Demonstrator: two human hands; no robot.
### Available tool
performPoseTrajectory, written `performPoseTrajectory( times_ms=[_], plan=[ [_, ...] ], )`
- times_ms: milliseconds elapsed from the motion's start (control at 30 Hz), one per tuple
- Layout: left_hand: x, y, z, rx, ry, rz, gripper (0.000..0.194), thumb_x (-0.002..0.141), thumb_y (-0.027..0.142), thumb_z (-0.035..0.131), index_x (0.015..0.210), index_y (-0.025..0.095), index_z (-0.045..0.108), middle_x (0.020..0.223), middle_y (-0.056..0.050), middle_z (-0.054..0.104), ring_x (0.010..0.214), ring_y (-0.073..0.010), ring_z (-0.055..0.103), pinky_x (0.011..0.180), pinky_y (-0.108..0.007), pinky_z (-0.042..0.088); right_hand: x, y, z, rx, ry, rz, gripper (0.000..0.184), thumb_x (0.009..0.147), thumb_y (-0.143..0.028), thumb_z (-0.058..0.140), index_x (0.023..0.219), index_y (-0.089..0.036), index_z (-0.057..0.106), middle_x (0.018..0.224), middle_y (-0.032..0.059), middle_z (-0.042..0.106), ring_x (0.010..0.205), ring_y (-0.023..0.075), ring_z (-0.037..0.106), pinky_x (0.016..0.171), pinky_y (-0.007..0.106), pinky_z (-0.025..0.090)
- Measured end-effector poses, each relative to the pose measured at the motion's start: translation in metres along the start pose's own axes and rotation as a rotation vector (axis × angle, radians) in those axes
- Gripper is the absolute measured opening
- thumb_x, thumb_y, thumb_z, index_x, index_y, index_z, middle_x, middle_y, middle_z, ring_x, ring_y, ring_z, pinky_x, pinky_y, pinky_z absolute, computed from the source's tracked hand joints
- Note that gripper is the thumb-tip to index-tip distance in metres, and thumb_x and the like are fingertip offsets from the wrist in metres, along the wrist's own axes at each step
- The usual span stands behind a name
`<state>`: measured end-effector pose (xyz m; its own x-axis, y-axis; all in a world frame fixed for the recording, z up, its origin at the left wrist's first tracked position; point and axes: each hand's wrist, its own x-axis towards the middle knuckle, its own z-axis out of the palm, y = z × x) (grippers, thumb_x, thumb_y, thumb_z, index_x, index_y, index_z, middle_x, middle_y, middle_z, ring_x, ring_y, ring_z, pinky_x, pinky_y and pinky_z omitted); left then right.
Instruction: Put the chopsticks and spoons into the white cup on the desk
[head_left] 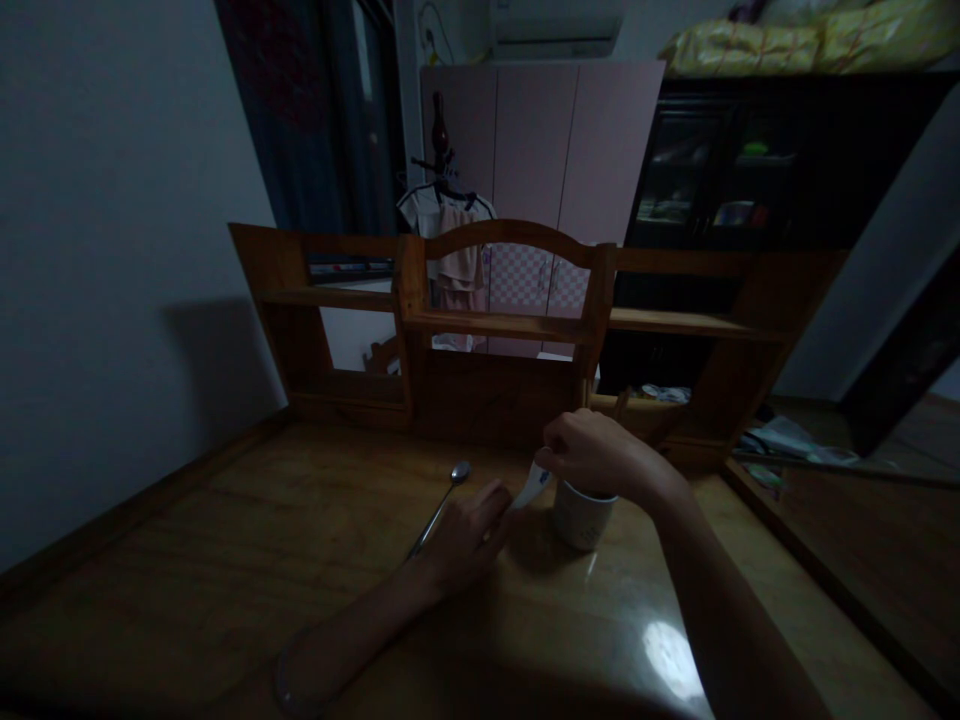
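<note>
A: ok so what have we got in our hands, and what could bite us?

B: A pale strip (532,487) with a blue mark, maybe a packet, slanting between our hands just left of the cup (583,522). Our left hand (469,530) looks pinched on the lower end, and our right hand (589,450) has its fingers curled in on the upper end. Too dark to tell how firm either pinch is.

A: So if we yank it?

B: Could rip all at once, we reckon. If there's anything inside (we can't see), it'd probably land on the table (300,520), since the strip sits outside the rim.

A: And the cup?

B: Upright, but our right hand hangs over it and hides most of the opening. A jerky wrist might clip the rim and tip it.

A: Spoon (436,512)?

B: Lying left of the strip, handle running down behind our left wrist. If that arm slides, we'd likely shove it.
</note>
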<state>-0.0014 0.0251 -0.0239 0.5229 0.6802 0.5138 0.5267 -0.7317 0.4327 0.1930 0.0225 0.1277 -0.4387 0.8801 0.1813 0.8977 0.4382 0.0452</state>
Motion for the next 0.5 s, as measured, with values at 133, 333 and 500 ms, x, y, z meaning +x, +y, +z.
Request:
performPoseTrajectory(
  times_ms=[133,333,500],
  plan=[
    [0.0016,-0.003,0.005,-0.011,0.044,-0.053,0.023,0.099,0.031,0.031,0.083,0.022,0.047,0.08,-0.001,0.053,0.068,-0.0152,0.05,0.063,-0.028,0.036,0.0006,0.0019,0.0008,0.057,-0.012,0.016,0.029,0.088,-0.033,0.051,0.069,-0.016,0.066,0.066,0.005,0.065,0.059,0.0136,0.057,0.049,0.025,0.025],
    [0.0023,-0.0034,0.0056,-0.076,0.064,-0.133,0.027,0.1,0.03,0.027,0.084,0.022,0.047,0.081,-0.001,0.055,0.069,-0.0152,0.053,0.063,-0.027,0.039,-0.0012,0.0033,-0.0049,0.393,-0.03,-0.076,0.022,0.09,-0.035,0.052,0.095,-0.019,0.066,0.073,0.0022,0.069,0.062,0.0124,0.061,0.053,0.021,0.037],
    [0.0015,-0.0041,0.0068,-0.116,0.088,-0.172,0.024,0.099,0.031,0.029,0.086,0.023,0.047,0.076,0.0,0.054,0.064,-0.0141,0.051,0.061,-0.026,0.038,-0.0032,0.0041,-0.004,0.505,-0.099,-0.136,0.02,0.088,-0.032,0.056,0.1,-0.02,0.065,0.072,0.0005,0.069,0.061,0.0121,0.063,0.055,0.02,0.041]
  ],
)
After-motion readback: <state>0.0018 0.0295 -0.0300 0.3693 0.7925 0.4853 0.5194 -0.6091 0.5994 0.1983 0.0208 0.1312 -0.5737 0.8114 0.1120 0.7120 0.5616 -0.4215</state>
